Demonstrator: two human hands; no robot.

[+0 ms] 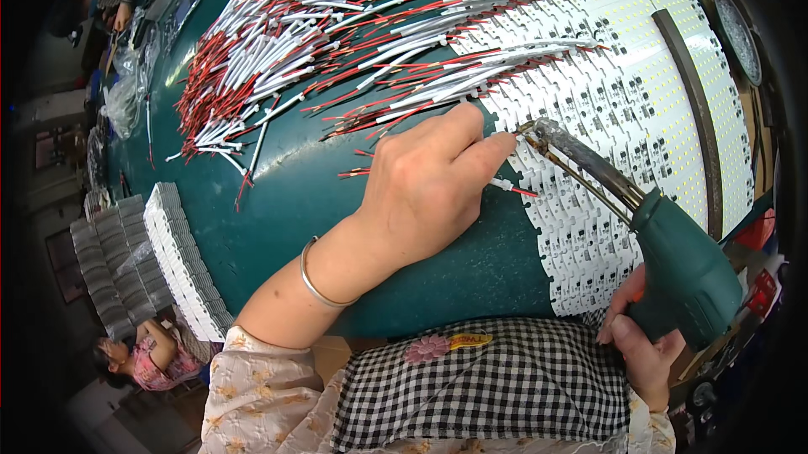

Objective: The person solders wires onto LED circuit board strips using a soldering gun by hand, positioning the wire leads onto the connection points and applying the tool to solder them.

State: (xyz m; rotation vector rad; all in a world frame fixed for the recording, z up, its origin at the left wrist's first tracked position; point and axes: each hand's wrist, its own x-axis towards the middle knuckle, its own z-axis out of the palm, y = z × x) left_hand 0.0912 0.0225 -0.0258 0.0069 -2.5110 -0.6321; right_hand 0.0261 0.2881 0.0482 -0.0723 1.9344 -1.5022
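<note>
My left hand [429, 172] is closed in a pinch at the inner edge of the white LED boards [581, 227]. The wire in its fingers is mostly hidden; red wire ends [358, 173] stick out on the hand's far side. Just beyond the fingertips, the tip of a dark green soldering gun [686, 260] touches or nearly touches a board. My right hand [644, 349] is wrapped round the gun's handle. Under the left hand, another short wire [518, 190] with a red end reaches the boards. Several white-and-red wires [438, 75] lie with their ends over the boards farther up.
A large heap of white-and-red wires [261, 58] covers the green table [286, 176]. A dark bar [694, 109] lies across the boards, with a round dish [736, 37] beyond. Stacked boards [181, 252] stand at left. Another person [156, 361] sits at lower left.
</note>
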